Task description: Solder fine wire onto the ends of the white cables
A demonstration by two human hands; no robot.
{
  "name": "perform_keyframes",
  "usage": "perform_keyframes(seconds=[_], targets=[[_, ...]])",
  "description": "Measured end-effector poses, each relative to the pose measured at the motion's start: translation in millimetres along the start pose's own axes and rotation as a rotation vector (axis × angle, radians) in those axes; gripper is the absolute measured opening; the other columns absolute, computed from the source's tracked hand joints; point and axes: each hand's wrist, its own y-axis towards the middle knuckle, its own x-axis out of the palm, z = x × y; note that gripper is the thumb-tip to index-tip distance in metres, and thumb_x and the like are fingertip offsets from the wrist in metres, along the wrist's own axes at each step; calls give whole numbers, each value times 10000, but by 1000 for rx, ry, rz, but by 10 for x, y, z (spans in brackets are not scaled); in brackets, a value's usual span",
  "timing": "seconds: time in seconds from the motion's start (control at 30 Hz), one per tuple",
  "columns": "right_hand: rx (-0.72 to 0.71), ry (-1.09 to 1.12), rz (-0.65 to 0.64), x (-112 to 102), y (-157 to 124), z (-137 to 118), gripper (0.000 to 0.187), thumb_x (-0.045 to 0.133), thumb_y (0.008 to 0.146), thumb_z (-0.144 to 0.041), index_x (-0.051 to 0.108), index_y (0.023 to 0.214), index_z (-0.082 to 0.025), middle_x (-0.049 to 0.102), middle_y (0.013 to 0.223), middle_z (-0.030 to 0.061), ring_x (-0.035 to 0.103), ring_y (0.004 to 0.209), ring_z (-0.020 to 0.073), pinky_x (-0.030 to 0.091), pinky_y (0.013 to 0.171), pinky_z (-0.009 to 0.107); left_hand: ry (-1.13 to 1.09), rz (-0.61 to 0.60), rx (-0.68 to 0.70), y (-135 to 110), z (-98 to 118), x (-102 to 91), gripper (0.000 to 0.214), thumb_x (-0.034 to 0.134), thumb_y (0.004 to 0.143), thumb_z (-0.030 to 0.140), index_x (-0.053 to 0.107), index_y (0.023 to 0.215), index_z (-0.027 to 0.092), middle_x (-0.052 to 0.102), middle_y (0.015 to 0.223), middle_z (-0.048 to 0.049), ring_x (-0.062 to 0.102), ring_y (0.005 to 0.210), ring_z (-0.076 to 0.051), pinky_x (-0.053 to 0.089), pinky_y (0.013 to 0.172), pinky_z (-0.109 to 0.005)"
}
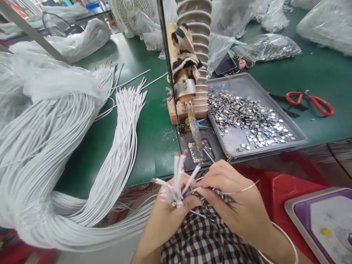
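Observation:
My left hand (170, 216) is closed around a bunch of white cables (177, 183), whose reddish ends fan upward out of the grip. Thumb and forefinger of my right hand (233, 198) pinch together beside the bunch, on what looks like one white cable. A thin pale wire (242, 190) runs out to the right from behind those fingers. Just beyond my hands, a soldering iron (194, 128) points tip down over a dark tray (202, 152) specked with solder. The long cable bundle (115, 223) trails from my left hand toward the left.
A shallow plastic tray (275, 145) of small metal connectors stands right of the iron. Red-handled cutters (310, 101) lie farther right. More white cables (121, 128) cover the left side of the green table (154, 146). Behind the iron rises a ribbed hose (202, 47); a fan (132, 14) stands farther back.

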Motion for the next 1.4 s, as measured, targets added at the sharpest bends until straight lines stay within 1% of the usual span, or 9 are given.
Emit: perform_keyframes(seconds=[0.13, 0.57, 0.77, 0.9, 1.0, 1.1, 1.17, 1.27, 1.4], targets=[[112, 173, -9, -27, -20, 33, 148, 643, 874, -72, 729, 874, -191, 720, 767, 4, 626, 724, 122, 524, 678, 255, -30, 136, 75, -18, -90, -10, 118, 660, 937, 304, 705, 865, 222, 561, 758, 19, 502, 686, -139, 378, 639, -249], [176, 211, -30, -51, -1, 55, 176, 627, 896, -104, 774, 903, -201, 737, 761, 17, 651, 709, 115, 528, 656, 216, -92, 142, 76, 48, -90, 29, 102, 667, 932, 231, 666, 830, 231, 536, 746, 53, 454, 647, -105, 341, 614, -232], [359, 217, -25, -25, -10, 74, 174, 597, 857, -115, 703, 732, -172, 645, 649, -12, 579, 598, 94, 454, 560, 205, -31, 135, 93, 44, -108, 44, 103, 691, 917, 266, 675, 822, 226, 536, 746, 40, 475, 667, -120, 360, 629, -242], [433, 260, -203, -110, 10, 28, 224, 542, 893, -163, 662, 704, -174, 626, 635, -17, 552, 562, 92, 442, 527, 206, -70, 97, 132, 49, -149, 42, 137, 678, 927, 331, 672, 832, 232, 542, 759, 27, 499, 692, -138, 367, 638, -258], [345, -10, -79, -372, 161, 153, 251, 509, 950, -236, 722, 823, -202, 742, 794, 30, 691, 728, 157, 544, 691, 273, -107, 124, 159, 59, -199, 31, 145, 657, 943, 332, 678, 836, 237, 556, 766, 19, 501, 705, -141, 358, 649, -261], [390, -791, 308, -755, 463, 524, 399, 340, 1007, -262, 714, 1100, -162, 734, 1155, 152, 682, 1100, 287, 507, 969, 450, -175, 177, 135, 46, -251, 34, 139, 667, 934, 335, 685, 841, 232, 558, 781, 7, 513, 721, -150, 348, 648, -269], [420, -875, 267, -957, 678, 814, 396, 356, 983, -218, 716, 1099, -100, 688, 1233, 225, 622, 1209, 352, 449, 1034, 520, -198, 187, 102, 34, -270, 49, 150, 684, 919, 339, 685, 828, 221, 553, 784, 3, 518, 715, -153, 347, 645, -275], [395, -870, 101, -1041, 863, 1064, 324, 420, 923, -142, 741, 918, -106, 749, 1048, 198, 669, 1119, 331, 452, 1034, 502, -190, 178, 71, 40, -252, 83, 190, 699, 904, 375, 693, 805, 213, 562, 773, 0, 518, 711, -156, 353, 650, -277], [291, -794, -32, -910, 765, 911, 357, 401, 962, -214, 749, 911, -159, 769, 1050, 120, 693, 1080, 271, 484, 1011, 416, -183, 170, 79, 81, -182, 117, 244, 686, 905, 435, 716, 793, 220, 588, 755, -1, 516, 730, -156, 372, 676, -267]])
